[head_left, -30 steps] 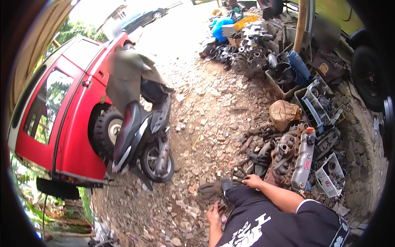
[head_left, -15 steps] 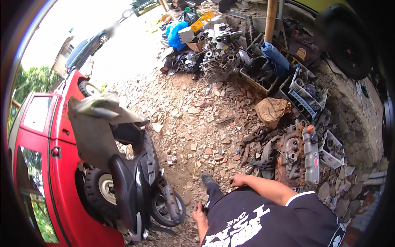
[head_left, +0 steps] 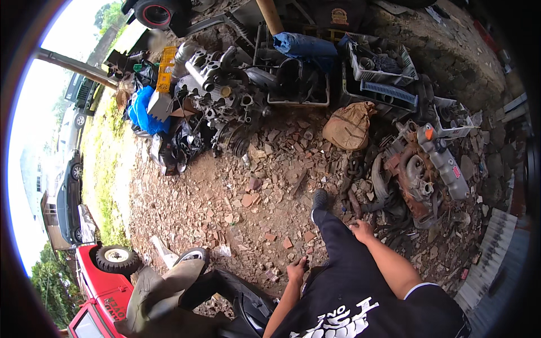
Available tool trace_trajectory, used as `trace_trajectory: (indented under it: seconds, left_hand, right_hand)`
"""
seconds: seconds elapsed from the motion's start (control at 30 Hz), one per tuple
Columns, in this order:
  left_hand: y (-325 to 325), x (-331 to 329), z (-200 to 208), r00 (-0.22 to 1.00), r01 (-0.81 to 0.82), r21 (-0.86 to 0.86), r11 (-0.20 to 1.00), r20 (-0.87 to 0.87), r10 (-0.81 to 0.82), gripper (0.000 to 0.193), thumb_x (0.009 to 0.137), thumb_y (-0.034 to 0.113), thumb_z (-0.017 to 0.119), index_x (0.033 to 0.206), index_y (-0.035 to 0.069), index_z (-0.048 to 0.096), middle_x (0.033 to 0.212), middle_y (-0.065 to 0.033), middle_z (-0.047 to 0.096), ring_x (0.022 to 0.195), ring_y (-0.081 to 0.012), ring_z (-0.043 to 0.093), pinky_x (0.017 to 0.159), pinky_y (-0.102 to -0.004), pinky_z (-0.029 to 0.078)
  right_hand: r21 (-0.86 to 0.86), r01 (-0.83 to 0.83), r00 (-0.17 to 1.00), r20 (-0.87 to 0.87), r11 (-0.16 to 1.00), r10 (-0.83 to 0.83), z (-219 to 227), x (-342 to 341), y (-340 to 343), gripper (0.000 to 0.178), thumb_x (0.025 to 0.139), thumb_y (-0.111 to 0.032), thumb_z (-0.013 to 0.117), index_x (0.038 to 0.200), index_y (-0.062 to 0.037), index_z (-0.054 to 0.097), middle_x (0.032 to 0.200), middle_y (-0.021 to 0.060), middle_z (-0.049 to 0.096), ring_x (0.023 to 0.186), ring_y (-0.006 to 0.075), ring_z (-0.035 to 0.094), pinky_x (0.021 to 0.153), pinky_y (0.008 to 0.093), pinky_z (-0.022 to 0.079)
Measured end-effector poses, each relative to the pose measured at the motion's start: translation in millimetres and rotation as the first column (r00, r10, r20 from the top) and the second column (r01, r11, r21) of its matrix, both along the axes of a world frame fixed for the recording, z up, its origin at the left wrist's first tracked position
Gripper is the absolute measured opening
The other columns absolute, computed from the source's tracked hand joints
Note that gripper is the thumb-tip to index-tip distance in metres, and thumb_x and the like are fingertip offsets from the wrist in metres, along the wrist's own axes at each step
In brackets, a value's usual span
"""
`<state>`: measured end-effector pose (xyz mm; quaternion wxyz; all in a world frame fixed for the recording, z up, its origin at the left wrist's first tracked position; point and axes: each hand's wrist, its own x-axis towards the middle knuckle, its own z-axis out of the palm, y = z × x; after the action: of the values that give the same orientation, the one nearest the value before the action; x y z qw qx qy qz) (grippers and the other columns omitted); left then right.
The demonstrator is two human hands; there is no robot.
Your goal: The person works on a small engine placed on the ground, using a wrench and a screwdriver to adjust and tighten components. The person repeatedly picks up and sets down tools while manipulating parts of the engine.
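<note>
Rubble (head_left: pixel 242 203) is apparently calling for careful footing mid-stride; I'm seeing left hand (head_left: pixel 296 270) and right hand (head_left: pixel 362 230) half-curled, contents unclear.

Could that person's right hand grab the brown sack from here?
Probably not without stepping and bending: the brown sack sits on the ground, well ahead of the right hand, with rusty pipes partly between.

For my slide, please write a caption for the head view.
A person's left hand and right hand above stony ground, with a brown sack and rusty engine beyond.
</note>
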<state>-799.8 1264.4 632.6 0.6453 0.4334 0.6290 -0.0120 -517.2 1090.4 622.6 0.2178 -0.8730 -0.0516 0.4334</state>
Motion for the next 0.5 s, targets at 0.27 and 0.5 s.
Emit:
trace_trajectory:
  seconds: [0.27,0.5]
  left_hand:
    - [125,145,-68,0.990,0.136,-0.126,0.983,0.065,-0.129,0.027,0.098,0.018,0.075,0.116,-0.002,0.077,0.094,-0.0020,0.075,0.079,-0.0074,0.063,0.074,-0.0239,0.051]
    - [177,248,-237,0.894,0.397,-0.147,0.906,-0.162,-0.418,0.027,0.095,0.018,0.077,0.112,-0.003,0.078,0.089,-0.0048,0.075,0.076,-0.0091,0.063,0.073,-0.0263,0.051]
  right_hand:
    - [-0.170,-0.217,0.954,-0.247,0.961,0.171,-207,67,133,0.058,0.097,-0.046,0.066,0.139,-0.0058,0.059,0.135,0.0198,0.064,0.129,0.0401,0.057,0.109,0.0487,0.046]
    - [-0.206,0.235,0.967,0.147,0.950,-0.207,-483,168,242,0.070,0.098,-0.055,0.062,0.136,0.0020,0.054,0.120,0.0290,0.069,0.117,0.0458,0.064,0.098,0.0536,0.052]
